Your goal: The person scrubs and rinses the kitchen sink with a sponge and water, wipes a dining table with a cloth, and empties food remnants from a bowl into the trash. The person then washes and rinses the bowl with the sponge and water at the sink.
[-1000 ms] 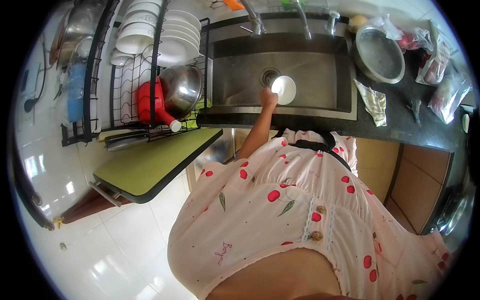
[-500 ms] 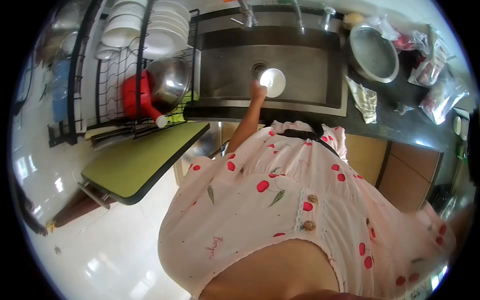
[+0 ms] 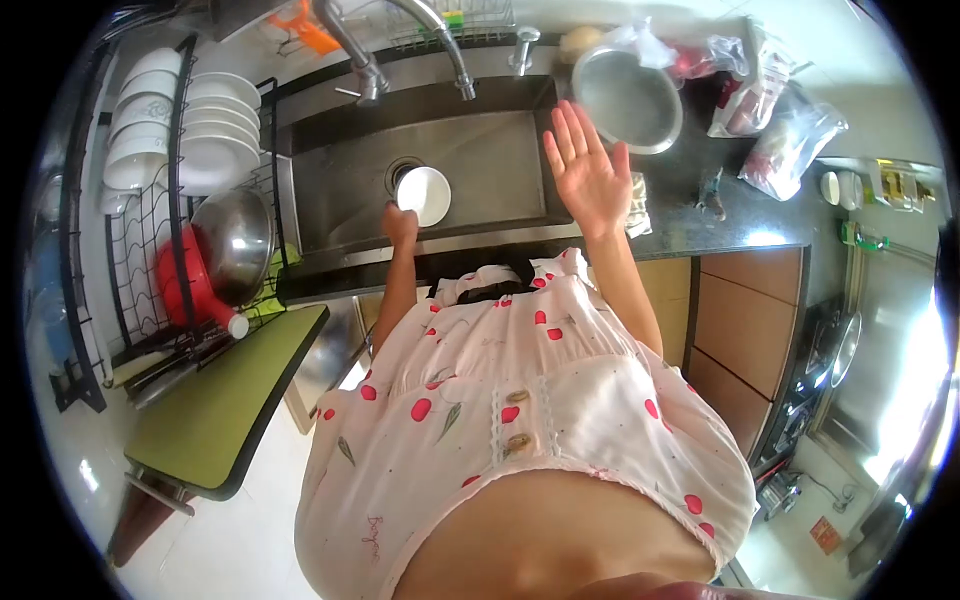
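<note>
My left hand (image 3: pixel 400 224) grips the rim of a white bowl (image 3: pixel 426 197) over the steel sink (image 3: pixel 490 165), near the drain (image 3: pixel 404 168). The bowl's open side faces up, and its inside looks bare. To the right, my right hand (image 3: pixel 588 180) is raised palm up with fingers stretched, holding nothing. It hovers by the sink's right edge, close to a metal basin (image 3: pixel 630 105) on the counter. A faucet (image 3: pixel 350 55) and a second curved spout (image 3: pixel 445 45) rise behind the sink.
On the left, a black dish rack (image 3: pixel 120 250) holds white bowls (image 3: pixel 140 160), plates (image 3: pixel 215 165), a steel bowl (image 3: pixel 235 245) and a red ladle-like vessel (image 3: pixel 185 280). A green board (image 3: pixel 215 410) juts out below it. Plastic bags (image 3: pixel 790 145) lie on the dark counter (image 3: pixel 700 230).
My right hand has come up from the lower right to beside the sink, palm showing. My left hand still holds the bowl over the sink. The view has shifted right.
</note>
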{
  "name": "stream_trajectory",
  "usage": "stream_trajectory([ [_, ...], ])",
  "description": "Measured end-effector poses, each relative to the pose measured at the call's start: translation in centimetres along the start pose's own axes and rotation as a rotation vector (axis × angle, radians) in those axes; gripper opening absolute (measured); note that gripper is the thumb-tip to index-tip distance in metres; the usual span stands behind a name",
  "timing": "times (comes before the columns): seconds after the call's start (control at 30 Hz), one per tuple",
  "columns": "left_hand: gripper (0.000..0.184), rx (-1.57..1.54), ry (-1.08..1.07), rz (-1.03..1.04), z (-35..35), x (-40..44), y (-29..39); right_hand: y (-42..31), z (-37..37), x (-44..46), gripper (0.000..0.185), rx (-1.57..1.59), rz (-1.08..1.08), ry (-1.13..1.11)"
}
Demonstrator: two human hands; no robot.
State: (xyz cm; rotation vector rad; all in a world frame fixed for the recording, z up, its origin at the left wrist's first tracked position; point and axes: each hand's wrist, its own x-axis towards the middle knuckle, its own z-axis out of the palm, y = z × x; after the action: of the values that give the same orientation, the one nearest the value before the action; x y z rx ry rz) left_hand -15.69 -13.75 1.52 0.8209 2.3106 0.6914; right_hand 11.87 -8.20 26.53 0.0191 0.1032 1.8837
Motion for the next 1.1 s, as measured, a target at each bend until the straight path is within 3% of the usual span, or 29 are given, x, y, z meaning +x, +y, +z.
stream_trajectory([
  [0.13,0.024,0.118,0.018,0.094,-0.9,-0.8,1.5,1.0,0.0,1.5,0.063,-0.022,0.098,0.001],
  [0.17,0.023,-0.006,-0.053,-0.006,0.3,0.6,-0.6,1.4,-0.4,1.8,0.063,-0.019,0.135,0.008],
  [0.2,0.023,0.041,-0.037,0.031,0.2,0.5,-0.9,1.9,-1.0,2.2,0.063,-0.017,0.179,0.007],
  [0.23,0.023,0.08,-0.01,0.071,0.1,0.1,-0.6,2.5,-2.9,2.4,0.062,-0.168,0.293,-0.009],
  [0.3,0.022,0.104,0.049,0.097,-0.3,-0.7,0.9,4.9,-6.9,4.0,0.063,-0.857,0.589,-0.072],
  [0.33,0.022,0.097,0.071,0.083,-0.7,-1.3,1.5,6.6,-8.0,5.6,0.059,-1.189,0.666,-0.217],
  [0.4,0.022,0.17,-0.006,0.043,-0.9,-1.2,1.8,11.5,-9.7,9.7,0.055,-1.369,0.481,-0.203],
  [0.47,0.021,-0.008,-0.062,-0.04,-1.8,-1.8,3.1,15.7,-13.4,15.5,0.067,-1.377,0.391,-0.221],
  [0.57,0.025,0.115,0.002,0.022,-1.1,-1.3,2.1,20.0,-13.2,20.8,0.067,-1.651,0.518,-0.037],
  [0.67,0.027,-0.041,-0.076,-0.083,-3.0,-1.9,4.1,21.2,-13.9,21.8,0.062,-1.77,0.46,0.008],
  [0.83,0.027,-0.433,-0.126,-0.227,0.1,0.0,0.6,17.3,-14.0,20.3,0.055,-2.07,0.473,-0.309],
  [0.93,0.031,-0.611,-0.233,-0.313,1.7,1.0,-0.8,11.1,-16.7,16.8,0.049,-1.281,0.445,0.057],
  [1.0,0.048,-0.666,-0.388,-0.318,1.7,1.3,0.6,5.6,-22.0,15.0,0.051,-0.716,0.382,0.445],
  [1.1,0.057,-0.698,-0.543,-0.28,2.0,0.5,4.4,2.5,-22.1,14.0,0.038,-0.527,0.283,0.591],
])
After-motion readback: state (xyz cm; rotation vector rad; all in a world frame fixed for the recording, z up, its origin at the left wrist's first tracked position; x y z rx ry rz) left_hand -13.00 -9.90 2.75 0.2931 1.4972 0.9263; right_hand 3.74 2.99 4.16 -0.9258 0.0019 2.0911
